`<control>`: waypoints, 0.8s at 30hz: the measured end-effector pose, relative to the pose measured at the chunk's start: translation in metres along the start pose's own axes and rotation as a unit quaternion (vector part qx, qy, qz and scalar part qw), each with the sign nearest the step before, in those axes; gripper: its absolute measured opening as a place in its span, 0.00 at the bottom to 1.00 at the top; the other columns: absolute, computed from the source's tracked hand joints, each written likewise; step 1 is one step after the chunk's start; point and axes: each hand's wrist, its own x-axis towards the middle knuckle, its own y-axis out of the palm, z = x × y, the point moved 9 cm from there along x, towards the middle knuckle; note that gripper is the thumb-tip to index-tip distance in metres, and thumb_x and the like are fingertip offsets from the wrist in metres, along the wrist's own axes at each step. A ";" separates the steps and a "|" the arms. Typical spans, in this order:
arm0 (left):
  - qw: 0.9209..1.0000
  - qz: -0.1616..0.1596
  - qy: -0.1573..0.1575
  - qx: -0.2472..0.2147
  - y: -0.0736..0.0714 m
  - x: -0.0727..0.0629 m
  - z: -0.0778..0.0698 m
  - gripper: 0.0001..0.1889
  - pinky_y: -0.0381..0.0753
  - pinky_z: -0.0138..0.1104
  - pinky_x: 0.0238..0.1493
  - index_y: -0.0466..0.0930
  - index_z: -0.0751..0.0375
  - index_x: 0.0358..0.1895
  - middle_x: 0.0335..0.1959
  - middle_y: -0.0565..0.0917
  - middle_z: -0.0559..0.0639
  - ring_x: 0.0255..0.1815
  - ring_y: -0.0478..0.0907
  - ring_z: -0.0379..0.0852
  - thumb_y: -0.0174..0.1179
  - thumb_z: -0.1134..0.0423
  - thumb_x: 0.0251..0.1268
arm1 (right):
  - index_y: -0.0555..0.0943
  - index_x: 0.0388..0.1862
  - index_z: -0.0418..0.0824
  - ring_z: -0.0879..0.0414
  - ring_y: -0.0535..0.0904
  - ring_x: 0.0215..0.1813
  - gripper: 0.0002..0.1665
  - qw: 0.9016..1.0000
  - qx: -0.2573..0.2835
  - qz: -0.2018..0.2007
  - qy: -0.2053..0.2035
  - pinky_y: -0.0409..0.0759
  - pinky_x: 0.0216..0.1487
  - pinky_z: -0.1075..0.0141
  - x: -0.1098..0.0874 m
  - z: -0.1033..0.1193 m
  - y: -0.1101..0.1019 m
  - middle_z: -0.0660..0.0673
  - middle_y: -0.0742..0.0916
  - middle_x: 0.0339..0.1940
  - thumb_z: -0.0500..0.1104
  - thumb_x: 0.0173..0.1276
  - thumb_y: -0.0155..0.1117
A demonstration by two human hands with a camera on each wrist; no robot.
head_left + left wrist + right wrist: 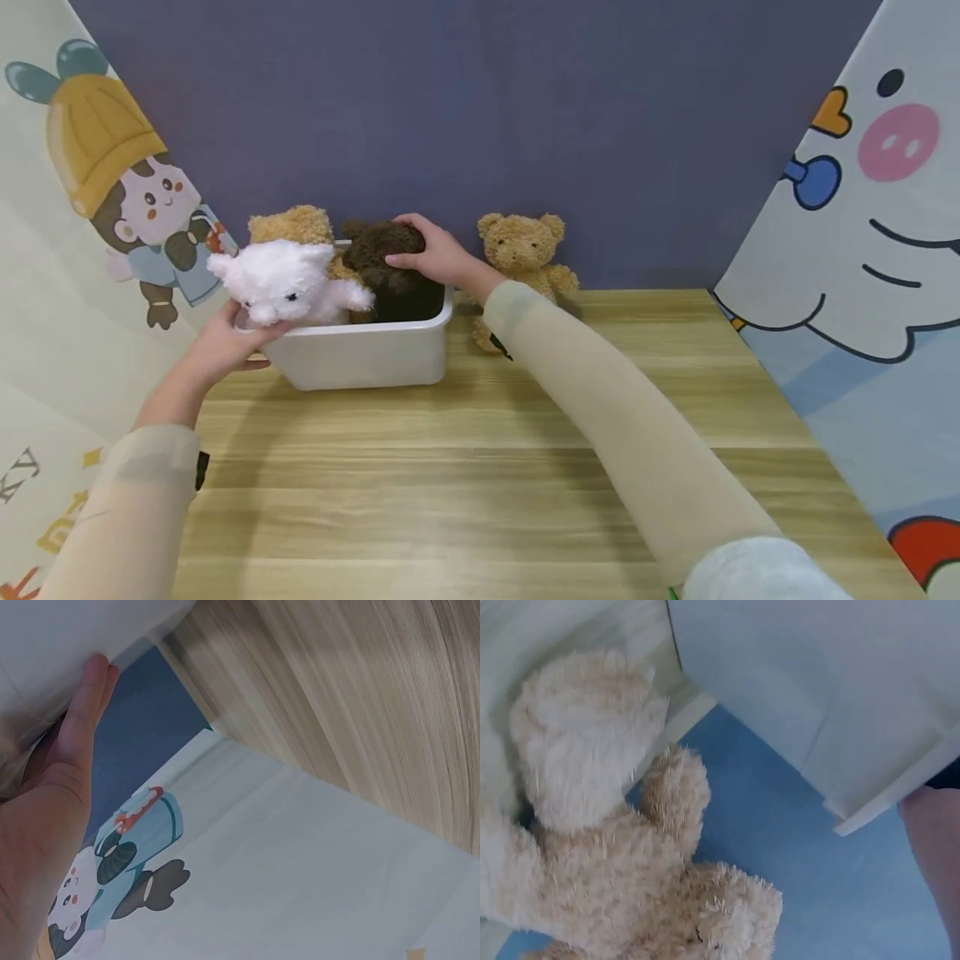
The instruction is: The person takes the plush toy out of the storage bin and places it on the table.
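Note:
A white plastic bin (360, 358) stands at the back left of the wooden table with several plush toys in it. My left hand (222, 346) grips its left end, thumb at the rim beside the white plush toy (273, 279). In the left wrist view, the fingers (86, 701) lie along the bin's outer wall. Reaching over the bin's right part, my right hand (438, 254) holds a dark brown plush toy (378, 250) between thumb and fingers. Behind the white toy shows a tan curly plush toy (292, 223), mostly hidden.
Just right of the bin, a tan teddy bear (521, 242) sits against the dark blue back panel (480, 100), partly behind my right forearm. Its fur fills the left of the right wrist view. Cartoon-printed side walls (847, 250) border the wooden table (450, 500).

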 end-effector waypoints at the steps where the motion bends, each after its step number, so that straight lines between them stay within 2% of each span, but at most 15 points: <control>1: 1.000 0.001 0.000 0.001 -0.001 0.000 0.000 0.57 0.95 0.51 0.52 0.26 0.50 0.89 0.88 0.38 0.73 0.76 0.65 0.76 0.62 0.43 0.78 | 0.62 0.84 0.65 0.51 0.55 0.89 0.44 1.000 0.006 -0.009 -0.001 0.69 0.86 0.46 -0.001 0.001 -0.001 0.55 0.60 0.90 0.61 0.74 0.70; 2: 1.000 0.001 0.001 0.000 -0.001 0.000 -0.001 0.56 0.95 0.51 0.52 0.25 0.50 0.89 0.88 0.38 0.72 0.76 0.65 0.76 0.62 0.43 0.78 | 0.63 0.83 0.65 0.51 0.56 0.89 0.43 1.000 0.011 -0.018 -0.004 0.70 0.85 0.47 -0.002 0.002 -0.002 0.55 0.61 0.89 0.60 0.74 0.71; 5: 1.000 0.002 -0.001 -0.001 -0.001 0.001 -0.001 0.57 0.95 0.51 0.52 0.25 0.49 0.88 0.88 0.36 0.71 0.77 0.64 0.75 0.62 0.43 0.78 | 0.66 0.82 0.64 0.48 0.69 0.81 0.41 0.999 0.030 -0.038 -0.008 0.82 0.73 0.46 -0.007 0.004 -0.004 0.54 0.62 0.89 0.58 0.75 0.71; 8: 1.000 0.007 -0.006 -0.004 0.001 0.000 0.001 0.57 0.95 0.51 0.53 0.24 0.50 0.88 0.88 0.34 0.71 0.77 0.63 0.75 0.62 0.42 0.78 | 0.67 0.82 0.65 0.47 0.74 0.75 0.40 0.998 0.035 -0.045 -0.005 0.85 0.64 0.47 -0.013 0.004 -0.005 0.54 0.62 0.89 0.57 0.75 0.72; 12: 1.000 0.009 -0.009 -0.006 0.001 -0.002 0.006 0.56 0.95 0.50 0.53 0.24 0.51 0.88 0.88 0.33 0.71 0.77 0.63 0.74 0.61 0.43 0.79 | 0.67 0.81 0.67 0.49 0.68 0.82 0.40 0.998 0.028 -0.050 -0.003 0.81 0.70 0.51 -0.017 0.006 -0.005 0.56 0.62 0.89 0.59 0.74 0.72; 15: 1.000 0.006 -0.004 0.000 0.000 -0.002 0.007 0.56 0.95 0.49 0.51 0.25 0.53 0.88 0.88 0.35 0.72 0.76 0.65 0.72 0.61 0.44 0.79 | 0.68 0.81 0.68 0.45 0.77 0.72 0.39 0.998 0.047 -0.051 -0.004 0.85 0.64 0.50 -0.021 0.006 -0.005 0.56 0.62 0.89 0.58 0.75 0.72; 19: 1.000 0.002 0.002 0.009 -0.001 -0.001 0.006 0.55 0.96 0.48 0.50 0.26 0.54 0.88 0.88 0.36 0.73 0.74 0.67 0.70 0.60 0.44 0.80 | 0.69 0.79 0.70 0.46 0.84 0.50 0.38 0.995 0.078 -0.055 0.000 0.89 0.47 0.52 -0.025 0.004 -0.009 0.55 0.61 0.89 0.57 0.74 0.72; 21: 1.000 0.002 0.003 0.011 -0.001 -0.001 0.005 0.55 0.95 0.49 0.51 0.26 0.55 0.88 0.87 0.36 0.73 0.74 0.67 0.71 0.60 0.43 0.79 | 0.70 0.79 0.70 0.51 0.84 0.50 0.37 0.995 0.081 -0.061 0.002 0.90 0.46 0.56 -0.027 0.003 -0.012 0.55 0.61 0.89 0.57 0.74 0.73; 24: 1.000 0.007 0.002 0.011 0.001 0.000 0.004 0.56 0.95 0.49 0.51 0.25 0.55 0.88 0.87 0.36 0.74 0.75 0.66 0.72 0.60 0.42 0.79 | 0.71 0.78 0.71 0.51 0.85 0.52 0.37 0.994 0.086 -0.068 0.002 0.90 0.46 0.58 -0.030 0.000 -0.015 0.55 0.62 0.88 0.57 0.73 0.73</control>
